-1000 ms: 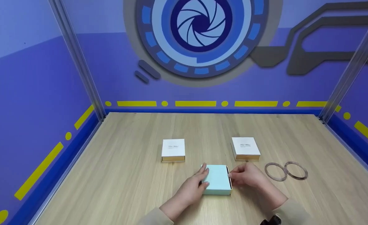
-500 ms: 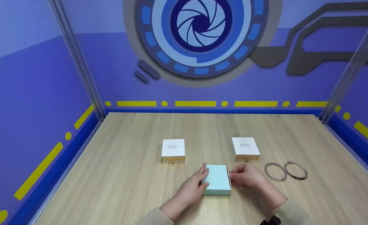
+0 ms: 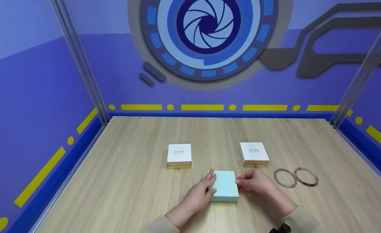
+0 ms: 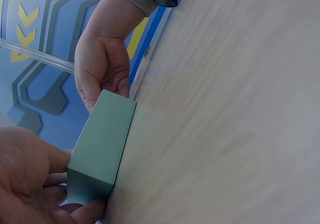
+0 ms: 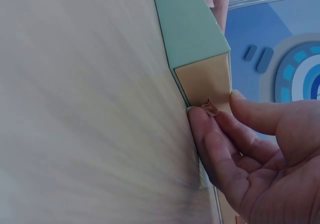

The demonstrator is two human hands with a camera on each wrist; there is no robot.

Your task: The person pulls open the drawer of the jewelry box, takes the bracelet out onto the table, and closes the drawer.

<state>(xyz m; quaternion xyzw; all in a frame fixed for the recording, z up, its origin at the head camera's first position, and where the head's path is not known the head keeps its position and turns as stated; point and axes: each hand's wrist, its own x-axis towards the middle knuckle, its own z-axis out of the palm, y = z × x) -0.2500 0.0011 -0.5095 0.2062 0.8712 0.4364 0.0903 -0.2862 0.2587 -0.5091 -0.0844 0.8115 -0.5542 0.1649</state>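
Note:
A mint-green drawer box (image 3: 224,184) lies flat on the table between the two hands. My left hand (image 3: 196,196) grips its left end, with fingertips over the top face and others at the end wall, as the left wrist view shows. At the opposite end is my right hand (image 3: 257,183), thumb and fingertips spanning the cream drawer front (image 5: 205,79). A small brown ribbon pull tab (image 5: 210,107) sticks out of that front, right beside the right fingertips. The drawer front sits about level with the green sleeve.
Two white boxes with tan sides, the left one (image 3: 179,155) and the right one (image 3: 254,154), stand behind the green box. Two translucent bangles (image 3: 285,178) lie side by side to the right. Blue-purple panels enclose the wooden table (image 3: 129,181).
The drawer has slid left into the green sleeve, so its pale edge no longer shows in the head view. My right fingertips have shifted slightly left with it; my left hand stays put.

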